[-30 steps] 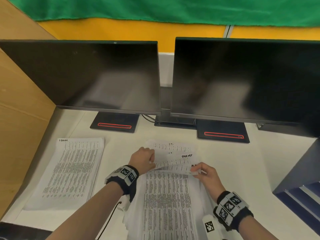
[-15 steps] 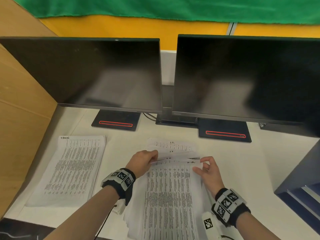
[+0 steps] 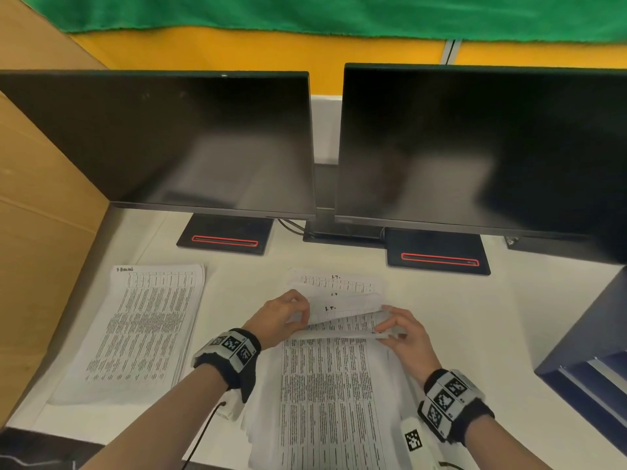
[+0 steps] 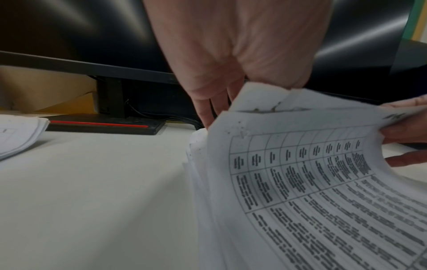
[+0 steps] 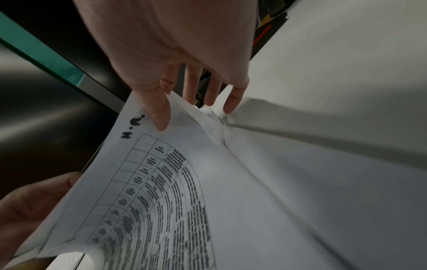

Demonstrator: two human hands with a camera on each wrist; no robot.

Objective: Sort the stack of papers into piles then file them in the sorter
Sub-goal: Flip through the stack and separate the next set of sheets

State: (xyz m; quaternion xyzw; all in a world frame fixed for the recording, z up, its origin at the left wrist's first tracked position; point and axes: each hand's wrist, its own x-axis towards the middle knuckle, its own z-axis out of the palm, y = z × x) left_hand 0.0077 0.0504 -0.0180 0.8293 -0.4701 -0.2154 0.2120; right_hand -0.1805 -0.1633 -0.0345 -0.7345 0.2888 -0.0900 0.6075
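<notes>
A thick stack of printed papers [image 3: 325,401] lies in the middle of the white desk [image 3: 441,317]. The far edge of its top sheets [image 3: 342,325] is bent up off the stack. My left hand [image 3: 298,315] grips that edge at its left end. My right hand [image 3: 386,325] pinches the right corner, thumb [image 5: 161,117] on top of the sheet [image 5: 161,182] and fingers behind it. Sheets with handwritten labels [image 3: 336,290] show beyond the lifted edge. A separate sorted pile [image 3: 142,327] lies to the left. The left wrist view shows the curled sheet [image 4: 312,182] under my left hand [image 4: 219,109].
Two dark monitors [image 3: 169,140] [image 3: 475,147] on black bases [image 3: 224,234] stand across the back of the desk. A dark blue sorter [image 3: 583,361] sits at the right edge. A wooden panel [image 3: 40,232] walls in the left side.
Both hands have lifted the far edge of the top sheets higher, so more of the labelled sheets beneath shows. My right hand moved up to pinch the corner.
</notes>
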